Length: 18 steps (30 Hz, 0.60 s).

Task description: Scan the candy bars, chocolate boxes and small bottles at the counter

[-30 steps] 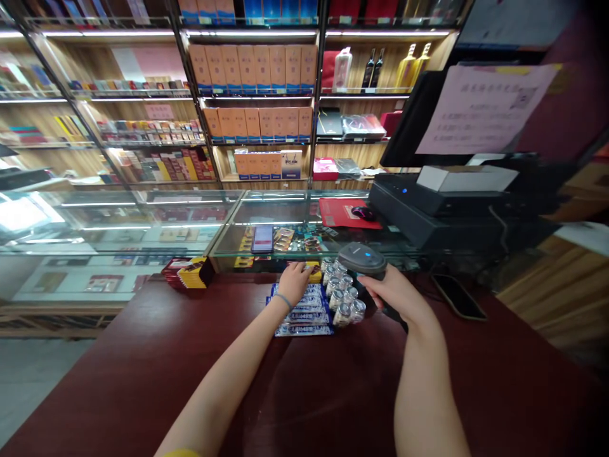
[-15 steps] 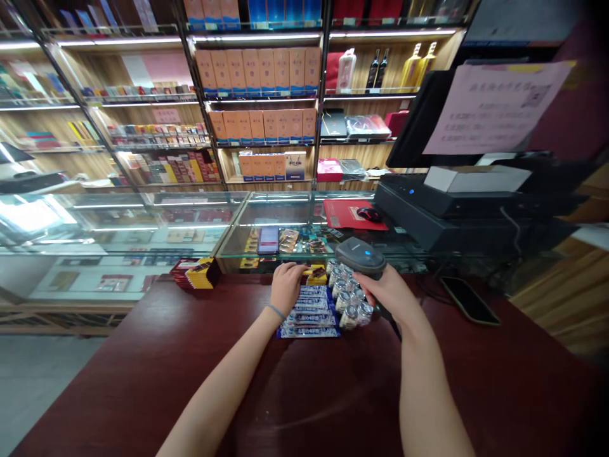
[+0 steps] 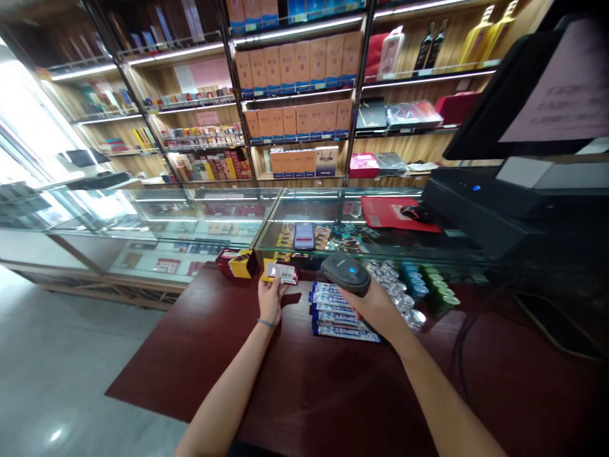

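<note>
My left hand (image 3: 270, 303) is closed on a small red and yellow snack packet (image 3: 281, 272), held up with its printed label and barcode facing me. In my right hand (image 3: 380, 311) is a dark grey barcode scanner (image 3: 346, 273), its head pointing left towards the packet. Below the scanner lies a row of blue and white stick packs (image 3: 345, 317) on the dark red counter (image 3: 285, 387). Several silver-topped small containers (image 3: 412, 314) stand right of them, partly behind my right hand. A stack of red and yellow packets (image 3: 236, 263) sits left of my left hand.
Blue cans (image 3: 415, 279) and green cans (image 3: 440, 289) stand at the right, near a black phone (image 3: 559, 324) and a cable. Behind the counter runs a glass display case (image 3: 209, 212) with a phone (image 3: 304, 235) on it. A red mat (image 3: 387, 212) with a mouse lies beside the dark machine.
My left hand has come away from the stick packs' far end and lifted a packet to the left. The scanner has moved left relative to the stick packs. My view has shifted left.
</note>
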{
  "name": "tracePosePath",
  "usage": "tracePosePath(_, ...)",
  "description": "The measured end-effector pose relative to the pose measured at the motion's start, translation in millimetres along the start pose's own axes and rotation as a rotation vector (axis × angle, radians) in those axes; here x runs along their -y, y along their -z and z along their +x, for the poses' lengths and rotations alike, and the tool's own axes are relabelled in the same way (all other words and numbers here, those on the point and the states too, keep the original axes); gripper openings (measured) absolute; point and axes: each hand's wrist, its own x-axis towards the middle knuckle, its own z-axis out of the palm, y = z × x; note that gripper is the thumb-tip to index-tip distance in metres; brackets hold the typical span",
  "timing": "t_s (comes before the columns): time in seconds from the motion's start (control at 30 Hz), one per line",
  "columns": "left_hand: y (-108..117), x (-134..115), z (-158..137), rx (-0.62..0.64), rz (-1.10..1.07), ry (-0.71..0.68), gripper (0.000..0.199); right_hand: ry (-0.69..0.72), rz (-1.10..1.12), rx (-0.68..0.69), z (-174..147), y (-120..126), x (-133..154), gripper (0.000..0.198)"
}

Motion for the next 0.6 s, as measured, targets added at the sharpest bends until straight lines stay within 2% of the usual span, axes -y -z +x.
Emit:
tracePosePath(0.1, 13, 3, 4, -0.073, -0.034, 0.029, 0.040, 0.059, -0.046, 0.064, 0, -23, -9, 0.048)
tracePosePath(0.27, 20, 7, 9, -0.099, -0.029, 0.033, 0.032, 0.062, -0.172, 0.176, -2, -51, -21, 0.042)
tracePosePath(0.47, 18, 5, 9, -0.024, -0.084, 0.018, 0.031, 0.058, -0.317, 0.206, -1, -55, -29, 0.049)
tracePosePath(0.6, 21, 7, 11, -0.096, -0.104, 0.050, 0.031, 0.035, -0.275, 0.209, 1, -51, -28, 0.049)
